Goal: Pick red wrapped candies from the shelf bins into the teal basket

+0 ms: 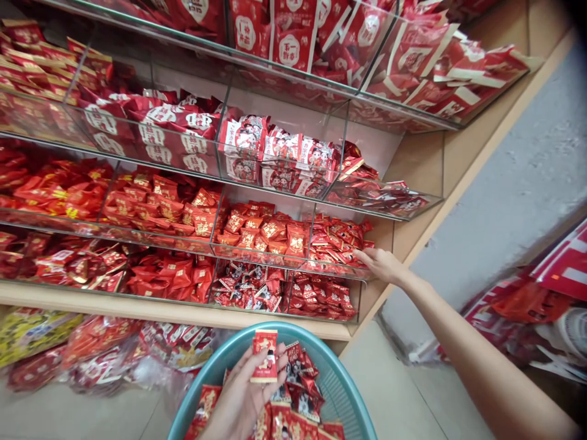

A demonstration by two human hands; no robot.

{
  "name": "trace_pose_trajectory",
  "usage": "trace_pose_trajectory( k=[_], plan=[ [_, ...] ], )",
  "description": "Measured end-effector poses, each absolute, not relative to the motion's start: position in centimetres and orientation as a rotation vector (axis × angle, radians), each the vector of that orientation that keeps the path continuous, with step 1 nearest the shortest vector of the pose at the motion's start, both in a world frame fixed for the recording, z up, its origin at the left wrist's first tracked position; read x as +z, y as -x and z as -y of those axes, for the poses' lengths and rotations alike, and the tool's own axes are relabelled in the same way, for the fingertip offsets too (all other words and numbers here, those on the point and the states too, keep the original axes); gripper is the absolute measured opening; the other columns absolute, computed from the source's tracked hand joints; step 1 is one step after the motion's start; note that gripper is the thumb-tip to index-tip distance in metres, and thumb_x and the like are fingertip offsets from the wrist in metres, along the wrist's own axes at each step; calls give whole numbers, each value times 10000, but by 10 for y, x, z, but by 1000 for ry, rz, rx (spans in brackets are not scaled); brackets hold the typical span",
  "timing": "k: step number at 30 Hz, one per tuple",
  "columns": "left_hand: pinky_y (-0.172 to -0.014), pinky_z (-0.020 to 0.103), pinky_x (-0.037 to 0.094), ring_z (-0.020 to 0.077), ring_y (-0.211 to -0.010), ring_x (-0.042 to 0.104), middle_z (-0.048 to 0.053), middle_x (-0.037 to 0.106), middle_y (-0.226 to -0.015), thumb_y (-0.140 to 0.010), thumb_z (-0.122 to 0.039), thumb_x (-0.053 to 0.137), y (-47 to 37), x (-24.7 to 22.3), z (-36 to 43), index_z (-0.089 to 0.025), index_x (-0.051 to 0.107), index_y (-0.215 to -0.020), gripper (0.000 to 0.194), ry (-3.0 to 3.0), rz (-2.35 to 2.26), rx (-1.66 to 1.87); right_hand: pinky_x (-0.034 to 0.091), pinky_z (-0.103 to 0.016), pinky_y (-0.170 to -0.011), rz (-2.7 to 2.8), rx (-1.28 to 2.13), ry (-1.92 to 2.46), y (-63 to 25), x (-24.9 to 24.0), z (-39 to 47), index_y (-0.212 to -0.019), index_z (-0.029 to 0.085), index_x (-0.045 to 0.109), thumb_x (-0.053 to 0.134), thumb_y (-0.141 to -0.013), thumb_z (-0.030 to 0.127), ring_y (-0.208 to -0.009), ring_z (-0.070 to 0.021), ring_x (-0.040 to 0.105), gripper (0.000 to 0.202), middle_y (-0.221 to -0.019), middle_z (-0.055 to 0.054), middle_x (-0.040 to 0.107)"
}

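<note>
My left hand [250, 385] is over the teal plastic basket [351, 391], thumb and fingers closed on a red candy packet [265, 360] with gold ends. Beneath it, the basket holds more red wrapped candies [302, 379], some with black-and-white pictures. On the shelf side, my right hand [383, 264] reaches out to the front right corner of a clear bin of small red packets [337, 235]. Its fingers stretch out over the bin's edge, and I see nothing held in them.
Tiered wooden shelves [298, 322] carry clear bins filled with red packets. Bagged candies [101, 348] lie on the floor under the lowest shelf. To the right are a grey wall [518, 183], red bags [536, 299] and a white fan [573, 330].
</note>
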State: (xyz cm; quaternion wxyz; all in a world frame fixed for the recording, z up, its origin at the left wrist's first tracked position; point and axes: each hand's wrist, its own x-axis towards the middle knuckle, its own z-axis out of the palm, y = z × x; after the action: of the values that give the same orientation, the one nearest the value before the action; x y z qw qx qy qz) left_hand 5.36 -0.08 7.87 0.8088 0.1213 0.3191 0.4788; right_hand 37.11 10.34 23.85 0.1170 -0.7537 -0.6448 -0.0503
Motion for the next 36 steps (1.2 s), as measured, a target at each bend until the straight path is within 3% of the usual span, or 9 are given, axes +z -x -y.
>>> trace_pose_trajectory(
  k=[4, 9, 16, 21, 31, 36],
  plan=[
    [-928, 462, 486, 299, -1095, 577, 156, 609, -1175, -773, -129, 664, -51, 81, 0, -160, 478, -1040, 327, -242, -684, 1015, 388, -244, -621, 1988, -70, 2184, -372, 231, -107, -546, 234, 518, 352, -883, 499, -681, -190, 625, 460, -638, -35, 646],
    [-921, 467, 489, 304, -1089, 579, 161, 613, -1164, -780, -138, 658, -52, 81, 2, -150, 483, -1046, 319, -261, -690, 1014, 403, -257, -617, 1998, 124, 2144, -380, 225, -110, -615, 223, 573, 339, -837, 615, -668, -186, 599, 508, -686, -43, 650],
    [-909, 469, 495, 307, -1070, 591, 156, 615, -1160, -765, -148, 674, -51, 78, 2, -153, 492, -1014, 308, -263, -691, 1018, 416, -255, -607, 1887, 187, 2132, -380, 236, -107, -650, 203, 671, 537, -662, 697, -638, -176, 559, 512, -618, -13, 624],
    [-914, 460, 493, 307, -1078, 586, 150, 612, -1166, -758, -161, 685, -50, 76, 1, -156, 494, -1011, 318, -258, -684, 1014, 354, -255, -550, 2107, 332, 1935, -381, 241, -106, -671, 175, 639, 468, -677, 719, -589, -138, 454, 571, -590, 12, 533],
    [-912, 485, 487, 316, -1065, 592, 150, 620, -1141, -760, -137, 676, -50, 79, 2, -163, 482, -937, 264, -232, -672, 1006, 287, -244, -513, 1892, 138, 1850, -384, 224, -119, -499, 191, 441, 430, -613, 797, -530, -102, 323, 617, -503, 47, 352],
    [-903, 480, 494, 312, -1052, 601, 151, 627, -1132, -759, -150, 679, -46, 76, 2, -160, 494, -977, 286, -237, -685, 1026, 282, -242, -501, 1768, 124, 1753, -374, 234, -117, -514, 183, 472, 454, -623, 789, -522, -97, 322, 616, -498, 46, 365]
  ],
)
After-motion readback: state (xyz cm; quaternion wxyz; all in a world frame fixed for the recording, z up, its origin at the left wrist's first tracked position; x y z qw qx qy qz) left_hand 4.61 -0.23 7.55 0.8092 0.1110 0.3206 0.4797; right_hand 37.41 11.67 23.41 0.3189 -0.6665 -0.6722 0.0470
